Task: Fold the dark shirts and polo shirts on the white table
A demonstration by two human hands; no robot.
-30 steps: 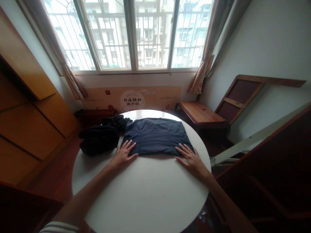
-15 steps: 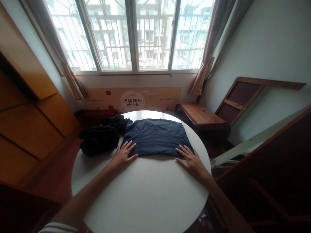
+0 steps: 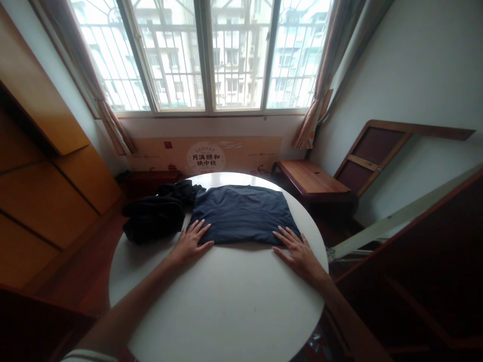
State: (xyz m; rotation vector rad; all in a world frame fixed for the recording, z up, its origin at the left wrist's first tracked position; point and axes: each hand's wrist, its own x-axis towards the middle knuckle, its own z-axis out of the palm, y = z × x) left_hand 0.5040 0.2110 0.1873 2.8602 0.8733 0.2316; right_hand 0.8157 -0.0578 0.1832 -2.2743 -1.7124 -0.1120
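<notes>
A dark navy piece of cloth (image 3: 243,213), seemingly a folded garment, lies flat in a rough rectangle on the round white table (image 3: 226,296). On its near left corner rests my left hand (image 3: 193,241), palm down with fingers spread. My right hand (image 3: 296,249) lies the same way on the near right corner, fingers apart. Neither hand grips the fabric. Left of the cloth sits a pile of black clothing (image 3: 154,218), bunched up and apart from my left fingers.
Beyond the table stand a low wooden bench (image 3: 311,178) on the right and a printed banner (image 3: 241,151) under the window. Wooden cabinets (image 3: 49,206) line the left side. A dark red wooden panel (image 3: 426,261) slants in from the right.
</notes>
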